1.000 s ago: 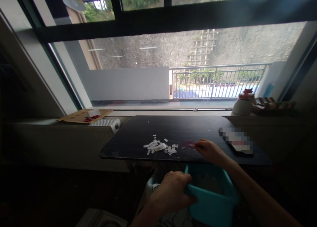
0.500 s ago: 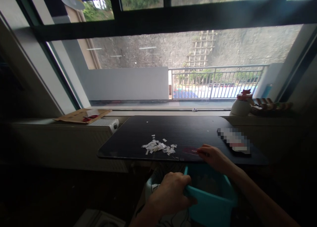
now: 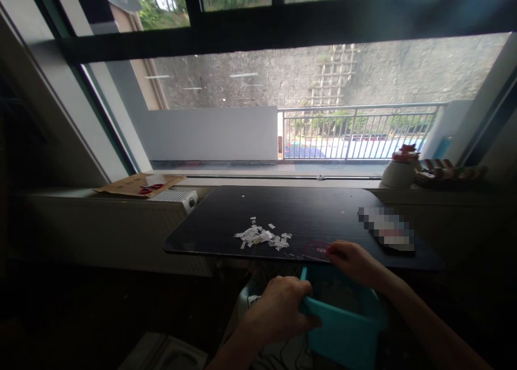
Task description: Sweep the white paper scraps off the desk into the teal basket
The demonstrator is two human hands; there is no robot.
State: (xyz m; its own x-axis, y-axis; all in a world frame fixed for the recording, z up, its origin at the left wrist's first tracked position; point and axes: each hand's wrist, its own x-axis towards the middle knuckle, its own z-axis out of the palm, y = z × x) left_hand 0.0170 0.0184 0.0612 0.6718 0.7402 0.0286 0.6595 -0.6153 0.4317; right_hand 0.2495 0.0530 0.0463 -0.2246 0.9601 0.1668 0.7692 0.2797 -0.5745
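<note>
My left hand is closed over the near left rim of a teal plastic bin, held just below the table's front edge. Inside the bin it is dark, and its contents are hard to make out. Between the pinched fingers of my right hand is a thin, translucent reddish piece with a rounded outline, low over the table's front edge. I cannot tell whether it touches the tabletop. To its left lies a loose heap of small white paper scraps on the black table.
A pixelated flat item lies at the table's right. On the sill are a white pot and a dark basket. Left, red-handled scissors rest on brown paper by a radiator. A window frame rises behind.
The camera view has shifted slightly. The reddish piece has tilted and shows more of its rounded face. My left hand keeps its grip on the bin, and the scraps lie as before.
</note>
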